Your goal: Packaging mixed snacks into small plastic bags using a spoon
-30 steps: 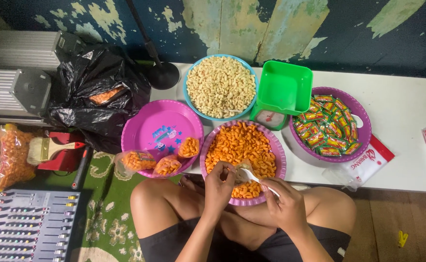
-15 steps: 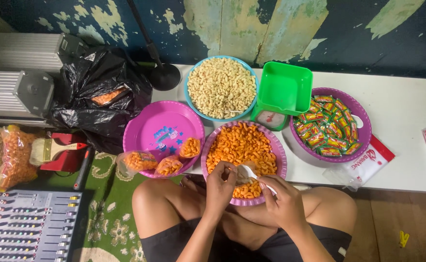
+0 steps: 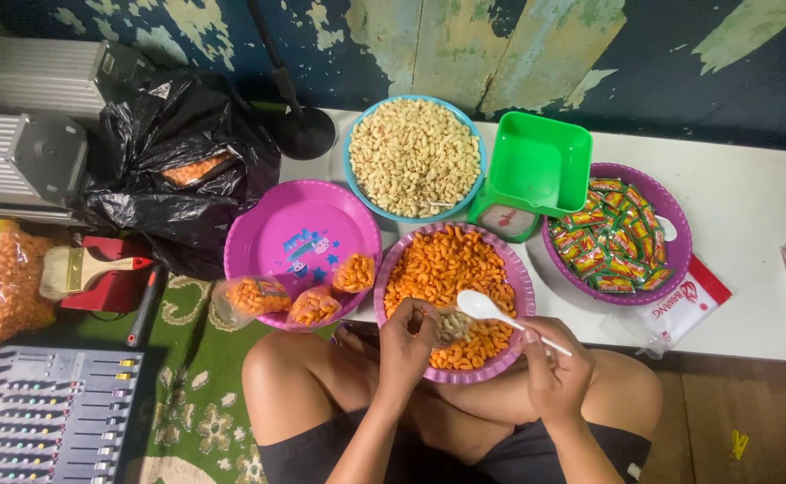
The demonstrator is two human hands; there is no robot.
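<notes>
Landmark: purple bowl [image 3: 520, 289] of orange curled snacks, standing at the near edge of the white table [image 3: 751, 215], its near rim overhanging the person's lap.

- Left hand [image 3: 404, 345]: over the bowl's near-left rim, fingers pinched narrow on the mouth of a small clear bag [image 3: 451, 324] that lies on the snacks.
- Right hand [image 3: 556, 369]: just off the bowl's near-right rim, fingers closed on the handle of a white plastic spoon [image 3: 487, 307]; the spoon's scoop is above the snacks, just right of the bag's mouth, apart from it.
- Pink plate [image 3: 299, 237]: touching the bowl's left rim; three small filled snack bags [image 3: 310, 306] sit along its near edge.
- Blue bowl [image 3: 350, 175] of pale snacks: behind the landmark bowl, rims nearly meeting.
- Green scale [image 3: 536, 170]: behind and right of the bowl, close to it.
- Second purple bowl [image 3: 675, 224] of small wrapped sachets: right of the landmark bowl, a narrow strip of table between them.
- Black plastic sack [image 3: 178, 161]: well left, beyond the pink plate.
- Open table surface: to the far right of the bowl, past the sachets.
</notes>
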